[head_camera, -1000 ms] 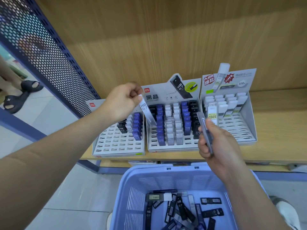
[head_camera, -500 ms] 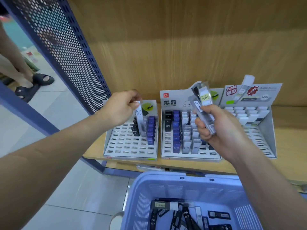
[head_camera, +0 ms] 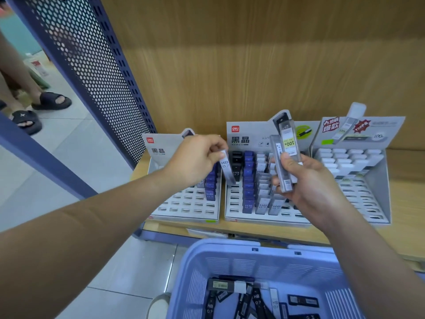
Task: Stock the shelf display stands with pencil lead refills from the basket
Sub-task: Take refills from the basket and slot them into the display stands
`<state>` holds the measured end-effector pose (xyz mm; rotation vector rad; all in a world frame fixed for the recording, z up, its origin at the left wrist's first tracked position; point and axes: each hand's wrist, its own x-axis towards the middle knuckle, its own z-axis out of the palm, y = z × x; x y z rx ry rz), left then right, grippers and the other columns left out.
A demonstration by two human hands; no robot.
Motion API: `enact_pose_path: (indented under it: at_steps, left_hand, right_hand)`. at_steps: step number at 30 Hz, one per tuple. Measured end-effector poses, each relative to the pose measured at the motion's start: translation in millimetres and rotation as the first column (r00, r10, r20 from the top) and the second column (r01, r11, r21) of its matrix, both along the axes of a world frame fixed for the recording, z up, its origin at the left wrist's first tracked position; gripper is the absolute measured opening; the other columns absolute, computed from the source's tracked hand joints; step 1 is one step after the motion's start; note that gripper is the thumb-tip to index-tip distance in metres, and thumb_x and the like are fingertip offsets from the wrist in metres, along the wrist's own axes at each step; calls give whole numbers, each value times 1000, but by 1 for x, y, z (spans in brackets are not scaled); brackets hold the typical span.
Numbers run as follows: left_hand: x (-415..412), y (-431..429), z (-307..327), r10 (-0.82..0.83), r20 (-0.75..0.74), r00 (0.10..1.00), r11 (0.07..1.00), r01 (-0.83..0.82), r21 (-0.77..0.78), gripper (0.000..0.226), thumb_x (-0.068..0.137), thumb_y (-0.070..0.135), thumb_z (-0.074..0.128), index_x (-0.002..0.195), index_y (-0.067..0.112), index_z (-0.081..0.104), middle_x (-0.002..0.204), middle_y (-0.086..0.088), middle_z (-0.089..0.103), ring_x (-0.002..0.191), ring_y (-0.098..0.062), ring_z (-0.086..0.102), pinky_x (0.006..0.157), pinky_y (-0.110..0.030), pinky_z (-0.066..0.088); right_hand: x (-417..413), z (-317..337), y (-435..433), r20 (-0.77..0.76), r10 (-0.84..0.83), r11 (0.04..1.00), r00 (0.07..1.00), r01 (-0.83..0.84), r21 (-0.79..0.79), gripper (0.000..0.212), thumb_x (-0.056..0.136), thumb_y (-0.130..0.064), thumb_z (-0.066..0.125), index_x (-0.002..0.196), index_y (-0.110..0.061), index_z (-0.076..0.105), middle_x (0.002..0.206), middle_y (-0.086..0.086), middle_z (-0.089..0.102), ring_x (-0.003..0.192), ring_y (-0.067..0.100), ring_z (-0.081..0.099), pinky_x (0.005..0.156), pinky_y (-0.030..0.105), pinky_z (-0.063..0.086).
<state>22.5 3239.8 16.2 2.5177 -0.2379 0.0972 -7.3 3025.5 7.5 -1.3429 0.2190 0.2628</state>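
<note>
In the head view, the left hand (head_camera: 197, 160) pinches one clear refill (head_camera: 226, 168) by its top, with thumb and fingers curled on it. The refill says HB 07 and hangs tilted. Its low end is over the edge between the left stand (head_camera: 184, 203) and the middle stand (head_camera: 236, 203). I cannot tell if it touches a slot.

The right hand (head_camera: 305, 180) is curled round two refills (head_camera: 284, 162). It holds them upright in front of the middle stand. One has a yellow tag.

The middle stand has rows of black, blue and grey boxes. The left stand has a few blue ones. The right stand (head_camera: 377, 185) has white ones at the back. All three sit side by side on the wood shelf (head_camera: 409, 203).

Below, the blue basket (head_camera: 230, 256) holds more loose refills (head_camera: 257, 300). A mesh panel (head_camera: 92, 65) stands at the left, and feet in black sandals (head_camera: 51, 101) are on the floor past it.
</note>
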Motion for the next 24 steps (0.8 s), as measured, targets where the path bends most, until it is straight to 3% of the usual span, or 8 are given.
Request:
enact_pose_path:
  at_steps: [6,13,16,19,24]
  left_hand:
    - [-3,-10,-19,-87,42,995,986,80,146,15,90,18,62,103,15,68,93,1,68,86,-16,60,83,-32,48]
    - [-1,-18,-20,-146,80,986,972,128,198,19,92,19,59,108,13,69,102,-4,70,95,-22,62,86,-37,48]
    - [-1,-20,-22,-136,97,986,973,115,198,21,93,19,58,110,15,69,105,-4,69,99,-22,61,88,-37,47]
    - [2,-21,-23,-86,96,992,985,71,158,22,92,19,59,112,16,69,110,-3,69,104,-20,60,93,-34,46]
    - [1,-20,-28,-96,54,994,984,86,159,25,93,19,58,116,17,68,113,-1,68,106,-17,60,93,-23,42]
  right_hand:
    - [-3,-4,-6,-3,-17,1000,1000,17,20,20,100,-24,51,104,-9,64,61,-8,62,54,12,55,55,25,45]
    - [-7,-9,-9,-27,-26,998,999,27,53,24,99,-25,53,111,-6,63,75,0,61,57,14,57,58,27,47]
    - [-9,-9,-10,-51,-24,997,998,28,75,23,99,-26,52,109,-7,62,75,2,61,52,15,59,50,26,49]
    - [-12,-9,-10,-70,1,997,998,4,75,24,99,-30,52,108,-9,59,68,3,58,46,14,49,38,20,36]
    - [-14,-12,-12,-75,19,997,997,-12,80,24,100,-28,50,100,-8,62,65,5,53,43,11,33,39,19,18]
